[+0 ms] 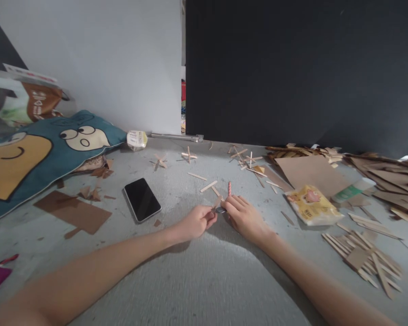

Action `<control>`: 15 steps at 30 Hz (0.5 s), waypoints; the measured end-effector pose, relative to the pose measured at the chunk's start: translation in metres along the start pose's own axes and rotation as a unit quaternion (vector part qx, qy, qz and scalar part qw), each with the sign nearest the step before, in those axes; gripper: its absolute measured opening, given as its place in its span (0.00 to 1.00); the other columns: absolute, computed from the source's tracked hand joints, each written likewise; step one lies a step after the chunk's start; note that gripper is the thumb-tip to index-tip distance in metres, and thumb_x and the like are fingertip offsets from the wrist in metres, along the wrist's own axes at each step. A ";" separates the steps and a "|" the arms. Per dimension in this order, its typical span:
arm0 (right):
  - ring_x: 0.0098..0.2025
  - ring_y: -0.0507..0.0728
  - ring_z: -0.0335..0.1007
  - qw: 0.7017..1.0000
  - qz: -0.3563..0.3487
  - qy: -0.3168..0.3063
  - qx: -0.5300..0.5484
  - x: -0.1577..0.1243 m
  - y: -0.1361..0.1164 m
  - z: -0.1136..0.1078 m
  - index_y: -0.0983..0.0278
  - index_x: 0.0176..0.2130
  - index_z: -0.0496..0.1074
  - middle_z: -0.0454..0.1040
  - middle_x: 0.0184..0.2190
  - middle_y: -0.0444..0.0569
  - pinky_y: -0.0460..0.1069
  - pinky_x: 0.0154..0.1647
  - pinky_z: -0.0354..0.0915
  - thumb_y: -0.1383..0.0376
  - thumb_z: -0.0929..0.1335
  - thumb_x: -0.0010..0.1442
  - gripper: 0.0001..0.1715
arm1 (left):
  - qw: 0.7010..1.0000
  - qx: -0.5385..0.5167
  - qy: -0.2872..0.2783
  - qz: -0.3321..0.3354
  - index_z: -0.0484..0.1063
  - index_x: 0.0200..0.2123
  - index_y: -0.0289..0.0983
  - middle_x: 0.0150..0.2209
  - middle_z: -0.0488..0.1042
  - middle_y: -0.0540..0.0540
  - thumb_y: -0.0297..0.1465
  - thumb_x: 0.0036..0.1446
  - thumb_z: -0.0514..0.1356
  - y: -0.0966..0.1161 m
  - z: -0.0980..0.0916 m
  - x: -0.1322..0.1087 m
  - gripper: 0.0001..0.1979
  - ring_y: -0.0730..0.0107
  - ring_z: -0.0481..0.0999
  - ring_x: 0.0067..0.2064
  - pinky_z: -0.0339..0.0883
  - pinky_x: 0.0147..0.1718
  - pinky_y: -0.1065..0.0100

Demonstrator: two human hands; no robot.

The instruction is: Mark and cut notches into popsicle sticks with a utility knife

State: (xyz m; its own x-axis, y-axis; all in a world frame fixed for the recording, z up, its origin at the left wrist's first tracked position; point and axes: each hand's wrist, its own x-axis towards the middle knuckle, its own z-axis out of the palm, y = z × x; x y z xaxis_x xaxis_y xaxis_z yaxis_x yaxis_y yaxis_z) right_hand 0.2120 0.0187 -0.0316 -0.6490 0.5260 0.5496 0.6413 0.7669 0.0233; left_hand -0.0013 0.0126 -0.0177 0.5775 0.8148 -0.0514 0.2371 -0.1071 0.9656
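Left hand and right hand hide most of a small dark thing, perhaps a clip. The cushion runs off frame.

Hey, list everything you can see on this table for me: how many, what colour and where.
phone: one, black, left of the hands
cushion: one, blue with cartoon face, far left
cardboard piece: one, brown, in front of the cushion
loose sticks: many, pale wood, scattered beyond the hands
striped stick: one, red and white, at the right fingertips
yellow packet: one, yellow, right of the hands
cardboard sheets: several, brown, far right
stick pile: one, pale wood, near right
small stick: one, pale wood, between the hands
left hand: one, bare, pinching the small stick
right hand: one, bare, close beside the left hand
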 end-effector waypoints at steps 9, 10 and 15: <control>0.36 0.61 0.66 1.000 0.014 -0.002 -0.005 -0.001 -0.001 0.003 0.61 0.41 0.67 0.71 0.34 0.50 0.52 0.37 0.62 0.81 0.60 0.61 0.17 | 1.000 -0.021 0.008 -0.005 0.56 0.22 0.40 0.20 0.55 0.55 0.31 0.62 0.51 0.008 0.000 -0.001 0.15 0.74 0.53 0.23 0.49 0.26 0.69; 0.36 0.61 0.66 1.000 0.010 -0.004 -0.003 -0.001 -0.001 0.003 0.61 0.41 0.67 0.71 0.35 0.50 0.52 0.37 0.62 0.80 0.61 0.61 0.17 | 1.000 -0.019 0.014 -0.005 0.55 0.21 0.40 0.20 0.55 0.54 0.32 0.62 0.52 0.007 0.002 0.000 0.16 0.74 0.53 0.24 0.49 0.26 0.69; 0.36 0.61 0.66 1.000 0.001 -0.004 -0.013 0.000 -0.002 0.002 0.60 0.41 0.66 0.71 0.35 0.50 0.52 0.37 0.61 0.81 0.61 0.61 0.17 | 1.000 -0.008 0.016 -0.008 0.55 0.21 0.39 0.21 0.55 0.54 0.33 0.62 0.54 0.002 0.002 0.004 0.17 0.74 0.53 0.25 0.48 0.26 0.69</control>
State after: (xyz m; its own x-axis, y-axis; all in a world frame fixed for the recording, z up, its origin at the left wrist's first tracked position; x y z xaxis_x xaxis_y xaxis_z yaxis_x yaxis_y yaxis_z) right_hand 0.2097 0.0178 -0.0327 -0.6509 0.5308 0.5428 0.6532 0.7559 0.0442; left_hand 0.0033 0.0144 -0.0169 0.5487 0.8340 -0.0581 0.2336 -0.0863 0.9685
